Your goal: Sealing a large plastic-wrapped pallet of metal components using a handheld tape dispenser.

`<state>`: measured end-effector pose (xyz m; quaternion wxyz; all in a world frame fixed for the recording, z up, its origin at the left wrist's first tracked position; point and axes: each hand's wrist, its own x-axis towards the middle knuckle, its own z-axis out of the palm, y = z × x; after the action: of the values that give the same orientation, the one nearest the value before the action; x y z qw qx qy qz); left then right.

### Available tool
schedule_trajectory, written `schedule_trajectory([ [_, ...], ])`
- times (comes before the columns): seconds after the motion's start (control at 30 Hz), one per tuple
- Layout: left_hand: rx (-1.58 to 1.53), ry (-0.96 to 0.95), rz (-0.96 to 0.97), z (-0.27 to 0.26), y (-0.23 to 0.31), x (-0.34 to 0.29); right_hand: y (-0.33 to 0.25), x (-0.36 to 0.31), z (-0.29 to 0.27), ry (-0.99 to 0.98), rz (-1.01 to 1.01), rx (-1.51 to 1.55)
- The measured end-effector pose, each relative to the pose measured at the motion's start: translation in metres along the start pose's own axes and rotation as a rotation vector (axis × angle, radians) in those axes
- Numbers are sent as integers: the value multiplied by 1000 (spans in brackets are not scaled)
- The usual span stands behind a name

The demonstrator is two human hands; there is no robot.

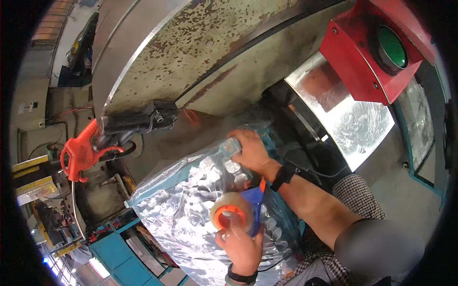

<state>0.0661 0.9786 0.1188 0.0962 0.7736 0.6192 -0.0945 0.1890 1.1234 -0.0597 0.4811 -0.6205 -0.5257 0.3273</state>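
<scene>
A tape dispenser (256, 208), blue with an orange hub, carries a roll of clear tape (213, 210). My left hand (242, 250) is closed around it from below, with fingers reaching into the hub. Beneath it spreads clear plastic film (176, 214) over a teal-edged load of shiny, block-like metal pieces (210, 167). My right hand (252, 151) grips the film at the far edge, thumb and fingers around a wrapped square corner. Part of what those fingers press on is hidden. Black bands circle both wrists.
Behind the load rises a large, worn, cream machine housing (191, 52). An orange air blow gun (82, 151) hangs at left above a teal cabinet (119, 255). A red lamp housing with green lens (393, 46) juts out at upper right, beside a reflective metal panel (362, 128).
</scene>
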Motion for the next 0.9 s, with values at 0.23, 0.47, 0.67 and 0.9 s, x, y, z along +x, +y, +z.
schedule_trajectory([
  [0.23, -34, -70, 185, -83, -34, 24, -2, 2, -1, -24, 22, -57],
  [0.47, 29, -268, 115, -138, -32, 54, -4, 0, -3, 6, 1, -58],
  [0.67, 383, -289, 197, -182, -52, 50, -5, 0, -6, -12, 19, -70],
  [0.9, 542, -40, 170, -170, -102, 64, -8, -4, -1, -22, 10, -77],
])
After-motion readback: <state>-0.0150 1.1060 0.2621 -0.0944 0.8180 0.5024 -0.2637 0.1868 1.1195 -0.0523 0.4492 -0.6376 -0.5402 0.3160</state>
